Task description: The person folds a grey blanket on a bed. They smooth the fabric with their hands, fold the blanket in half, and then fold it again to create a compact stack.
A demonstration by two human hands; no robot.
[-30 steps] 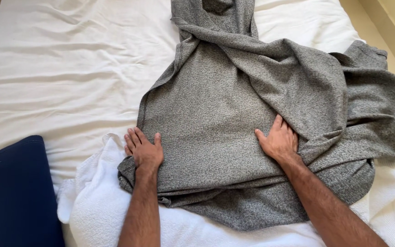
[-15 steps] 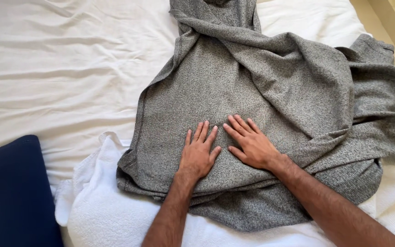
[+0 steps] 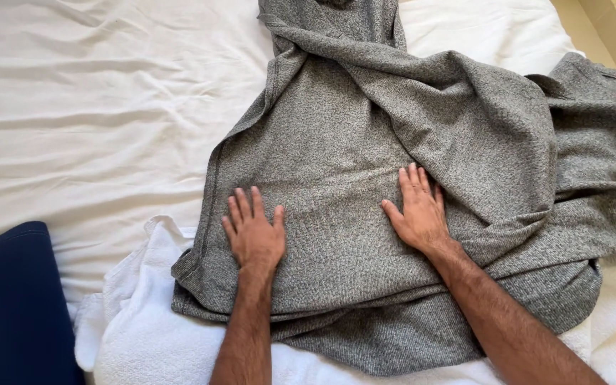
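So the bed (image 3: 94,107) is covered in a white sheet, a bit wrinkled, and most of the middle and right of it is taken up by a grey knit garment (image 3: 336,164) (looks like a sweater or hoodie, hard to say which). The near part of it is spread fairly flat, but the upper right is a heap of folds, with a sleeve-like bit bunched toward the bed's right edge, so I'd judge the smoothing is maybe half done and no tidy fold is made yet. Under the near hem there's a white towel (image 3: 144,335), and a dark blue cushion (image 3: 8,299) sits at the lower left corner. The left hand (image 3: 254,232) lies palm down, fingers spread, gripping nothing, pressed on the garment's near left part. The right hand (image 3: 418,210) does likewise further right, beside a big crease.
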